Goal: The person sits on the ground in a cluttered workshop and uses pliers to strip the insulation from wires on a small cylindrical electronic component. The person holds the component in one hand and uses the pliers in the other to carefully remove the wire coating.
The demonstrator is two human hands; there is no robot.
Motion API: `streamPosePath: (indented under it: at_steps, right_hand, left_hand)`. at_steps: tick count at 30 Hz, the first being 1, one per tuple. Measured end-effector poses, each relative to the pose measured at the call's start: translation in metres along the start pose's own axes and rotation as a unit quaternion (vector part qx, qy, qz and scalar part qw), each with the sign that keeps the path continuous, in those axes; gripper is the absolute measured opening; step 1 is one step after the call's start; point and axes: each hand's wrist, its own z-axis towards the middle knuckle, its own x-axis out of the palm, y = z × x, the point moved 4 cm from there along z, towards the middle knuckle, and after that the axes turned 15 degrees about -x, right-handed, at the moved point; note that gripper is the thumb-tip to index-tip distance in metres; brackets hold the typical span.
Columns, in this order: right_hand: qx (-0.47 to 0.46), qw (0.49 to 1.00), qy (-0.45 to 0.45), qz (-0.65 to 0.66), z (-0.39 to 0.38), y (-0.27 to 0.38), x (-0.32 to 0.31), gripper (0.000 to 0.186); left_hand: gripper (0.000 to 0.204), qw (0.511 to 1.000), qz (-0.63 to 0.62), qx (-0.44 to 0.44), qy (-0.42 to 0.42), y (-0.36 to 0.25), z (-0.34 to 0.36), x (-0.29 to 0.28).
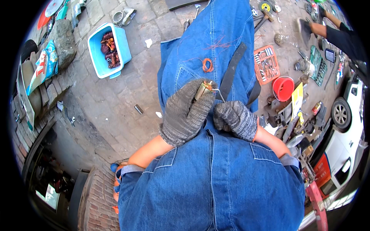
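Observation:
My left hand (182,113), in a grey knit glove, is closed around a small metal cylinder (201,92). Copper-coloured wire windings show at its upper end; the rest sits inside my fingers. In my right hand (236,120), gloved alike, is a thin bent metal hook (220,94), its tip beside the wire end of the cylinder. Just beyond, a small coil of copper wire (207,65) lies on the blue denim apron (192,50) spread over my lap. Loose reddish wire strands (219,43) are scattered farther up on the denim, near a dark strap (233,69).
At left on the paving stands a light-blue basin (91,57) holding dark reddish wire windings (111,50). To the right are an orange socket set case (266,64), a red bucket (283,88), a green tool case (319,67), another person's leg (319,29) and a white car (350,119).

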Motion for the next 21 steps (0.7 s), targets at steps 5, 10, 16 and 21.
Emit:
streamPosePath:
  at_steps: [5,10,16,21]
  right_hand:
    - [0.134,0.975,0.025,0.174,0.005,-0.009,-0.003,0.03]
    - [0.187,0.965,0.003,0.185,0.011,0.006,-0.011,0.038]
    - [0.095,0.976,-0.14,0.141,0.005,0.012,-0.018,0.043]
    - [0.112,0.98,-0.102,0.13,0.008,0.024,-0.013,0.035]
  left_hand:
    - [0.031,0.987,-0.058,-0.105,0.105,0.001,-0.004,0.007]
    - [0.035,0.992,-0.006,-0.078,0.098,0.012,-0.004,0.008]
    - [0.041,0.944,-0.255,-0.194,0.084,0.013,0.002,0.012]
    - [0.039,0.979,-0.154,-0.133,0.031,0.001,0.002,0.0]
